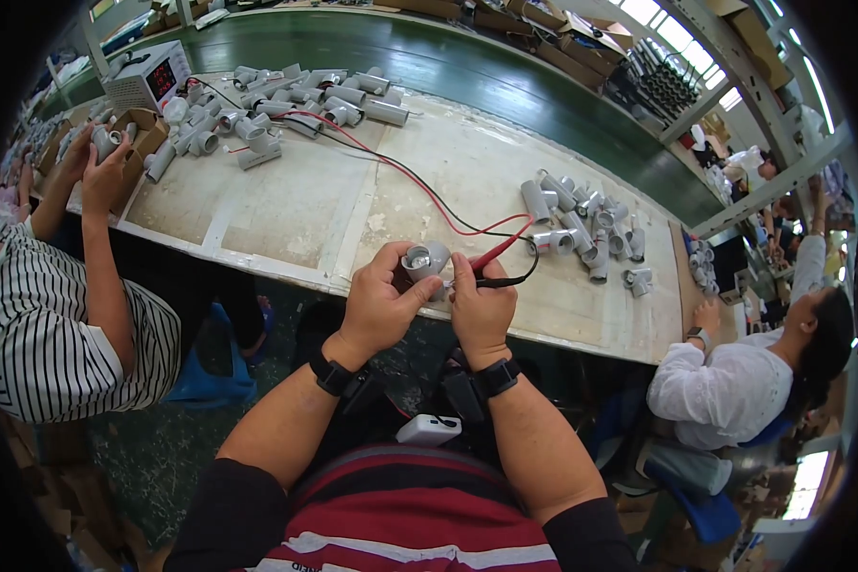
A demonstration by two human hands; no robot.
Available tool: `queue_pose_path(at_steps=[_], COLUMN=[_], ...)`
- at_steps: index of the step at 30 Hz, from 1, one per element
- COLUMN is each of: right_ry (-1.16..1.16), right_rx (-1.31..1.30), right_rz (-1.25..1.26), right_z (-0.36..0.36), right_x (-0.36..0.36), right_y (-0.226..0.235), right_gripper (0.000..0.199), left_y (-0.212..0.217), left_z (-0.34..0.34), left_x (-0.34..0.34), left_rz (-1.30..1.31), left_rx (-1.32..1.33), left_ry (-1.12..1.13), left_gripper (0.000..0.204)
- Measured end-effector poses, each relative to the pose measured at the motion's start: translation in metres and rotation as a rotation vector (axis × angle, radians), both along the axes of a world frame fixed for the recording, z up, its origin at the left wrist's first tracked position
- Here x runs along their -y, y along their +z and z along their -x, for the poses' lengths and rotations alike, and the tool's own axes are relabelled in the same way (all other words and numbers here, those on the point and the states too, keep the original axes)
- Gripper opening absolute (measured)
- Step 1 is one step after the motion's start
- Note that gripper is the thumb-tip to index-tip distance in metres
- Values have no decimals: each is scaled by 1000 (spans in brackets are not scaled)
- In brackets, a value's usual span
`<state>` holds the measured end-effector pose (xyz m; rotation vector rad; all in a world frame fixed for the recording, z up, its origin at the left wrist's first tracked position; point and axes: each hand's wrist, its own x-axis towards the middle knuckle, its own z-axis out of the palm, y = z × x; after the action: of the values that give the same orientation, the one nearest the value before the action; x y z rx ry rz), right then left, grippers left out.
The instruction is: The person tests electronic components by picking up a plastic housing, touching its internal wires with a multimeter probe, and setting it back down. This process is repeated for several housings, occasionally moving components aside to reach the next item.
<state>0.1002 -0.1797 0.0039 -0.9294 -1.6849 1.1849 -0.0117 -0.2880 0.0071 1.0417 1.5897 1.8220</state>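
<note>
My left hand [377,305] is closed around a grey tube-shaped housing [433,256] at the near edge of the table, its round open end tilted up. Close against its right side, my right hand [483,313] grips a red test probe [489,255] and a black test probe [501,282]. The probe tips are down by the housing, and my fingers hide whether they touch it. From the probes, a red and a black lead [391,160] run across the table to the far left.
A bench power supply [151,78] with a lit red display stands far left beside a heap of grey housings [305,95]. More grey housings [582,221] lie to the right. One co-worker [76,315] sits left holding a grey part; another [734,381] sits right. A green belt [429,57] runs behind the table [296,205].
</note>
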Motion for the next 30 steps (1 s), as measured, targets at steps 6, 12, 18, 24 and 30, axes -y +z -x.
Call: queue_pose_path(at_steps=[6, 12, 18, 24, 30], right_ry=[7, 18, 24, 12, 28], right_rx=[-8, -15, -16, -4, 6], right_rz=[-8, -95, -91, -76, -163], right_z=[2, 2, 3, 2, 1], right_x=[-1, -4, -4, 0, -2], right_y=[-4, -10, -10, -4, -9], right_gripper=[23, 23, 23, 22, 22], left_y=[0, -1, -1, -2, -8], left_z=[0, 0, -1, -1, -2], left_x=[1, 0, 2, 3, 4], left_rz=[-26, -28, -26, -41, -59], left_rx=[-4, -14, -33, -95, -218], left_ry=[-3, 11, 10, 18, 53], left_gripper=[39, 39, 39, 41, 42])
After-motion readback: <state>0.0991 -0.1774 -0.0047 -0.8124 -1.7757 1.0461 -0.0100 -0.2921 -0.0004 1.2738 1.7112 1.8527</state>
